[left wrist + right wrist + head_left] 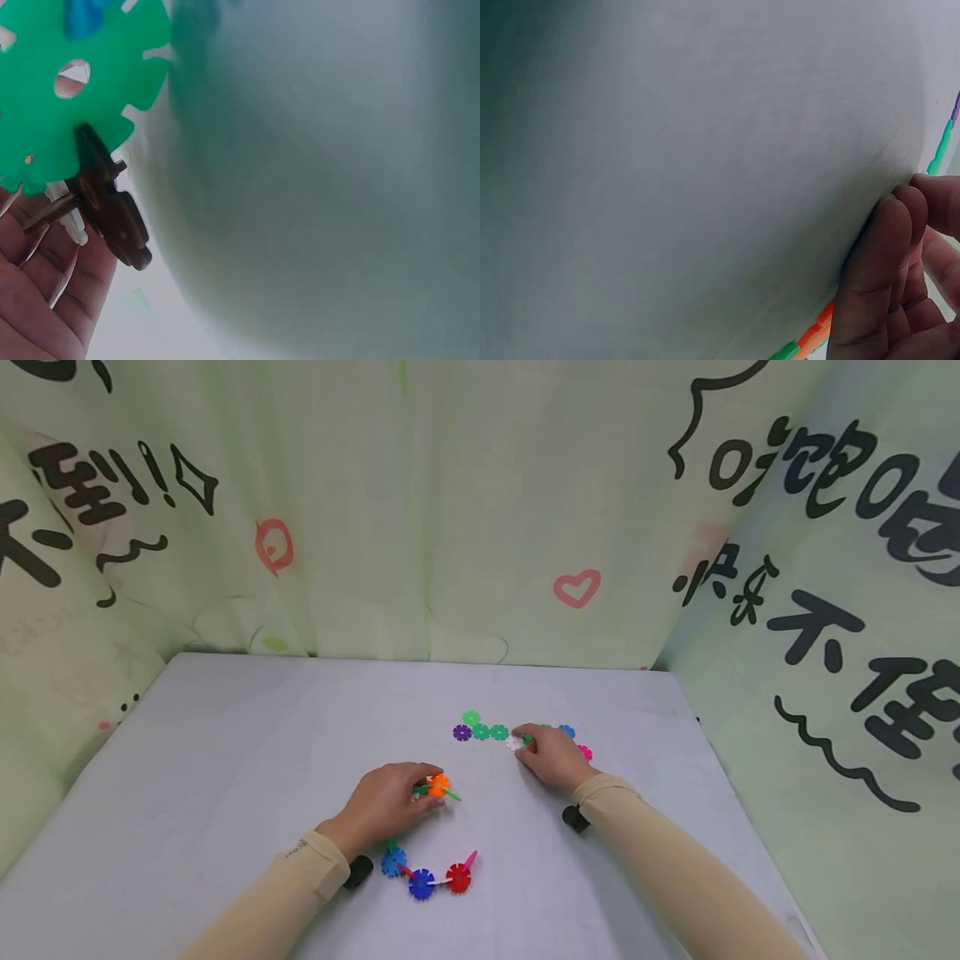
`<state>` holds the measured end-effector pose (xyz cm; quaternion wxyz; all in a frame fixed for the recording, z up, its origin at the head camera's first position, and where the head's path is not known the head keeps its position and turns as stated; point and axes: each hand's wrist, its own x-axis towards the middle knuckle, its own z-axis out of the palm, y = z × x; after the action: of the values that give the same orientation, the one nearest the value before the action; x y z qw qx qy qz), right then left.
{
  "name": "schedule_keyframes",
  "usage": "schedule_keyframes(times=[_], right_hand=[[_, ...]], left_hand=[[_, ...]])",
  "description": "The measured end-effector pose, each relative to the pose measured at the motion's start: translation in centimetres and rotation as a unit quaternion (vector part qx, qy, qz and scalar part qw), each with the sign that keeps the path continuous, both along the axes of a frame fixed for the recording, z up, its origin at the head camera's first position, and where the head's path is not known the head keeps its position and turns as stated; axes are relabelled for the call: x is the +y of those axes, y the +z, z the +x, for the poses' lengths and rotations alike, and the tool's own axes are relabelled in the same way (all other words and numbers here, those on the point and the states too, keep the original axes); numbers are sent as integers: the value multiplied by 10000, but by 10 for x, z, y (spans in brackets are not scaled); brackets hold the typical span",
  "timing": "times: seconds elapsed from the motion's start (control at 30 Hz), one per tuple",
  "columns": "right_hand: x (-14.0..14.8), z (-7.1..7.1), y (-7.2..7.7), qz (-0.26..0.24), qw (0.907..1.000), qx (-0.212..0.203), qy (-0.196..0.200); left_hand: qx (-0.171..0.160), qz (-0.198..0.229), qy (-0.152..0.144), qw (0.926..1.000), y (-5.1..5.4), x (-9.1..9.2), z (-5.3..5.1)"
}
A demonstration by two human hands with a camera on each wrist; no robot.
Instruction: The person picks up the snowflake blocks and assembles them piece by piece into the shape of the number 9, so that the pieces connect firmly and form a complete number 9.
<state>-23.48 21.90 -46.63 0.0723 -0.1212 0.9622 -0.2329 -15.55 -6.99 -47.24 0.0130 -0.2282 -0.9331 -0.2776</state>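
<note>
My left hand (393,797) grips the upper end of a chain of slotted plastic snowflake discs, with an orange disc (438,786) between fingers and thumb. Lower down, the curved chain shows a blue disc (393,862), a dark blue disc (422,884) and a red disc (458,878), joined by discs seen edge-on. Close up in the left wrist view are a green disc (105,45) and a brown disc (112,214) slotted into it. Farther back, my right hand (553,756) pinches a white disc (513,742) at the loose row; its fingers partly cover it.
Left of the right hand lie a purple disc (462,732), a light green disc (471,717) and green discs (481,732). Beyond that hand are a blue disc (567,731) and a pink disc (585,752). Printed curtains surround the white table (262,735).
</note>
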Motion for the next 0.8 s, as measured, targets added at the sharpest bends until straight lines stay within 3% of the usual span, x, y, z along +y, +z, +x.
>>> schedule_keyframes(times=[0.37, 0.7, 0.8], right_hand=[[1, 0, -1, -67, 9998, 9, -182], [0, 2, -2, -38, 9988, 409, -266], [-1, 1, -4, -78, 9989, 342, -323]], left_hand=[[-30, 24, -48, 10000, -1, 0, -1], [83, 79, -89, 9999, 1, 1, 0], [95, 100, -89, 9999, 1, 2, 1]])
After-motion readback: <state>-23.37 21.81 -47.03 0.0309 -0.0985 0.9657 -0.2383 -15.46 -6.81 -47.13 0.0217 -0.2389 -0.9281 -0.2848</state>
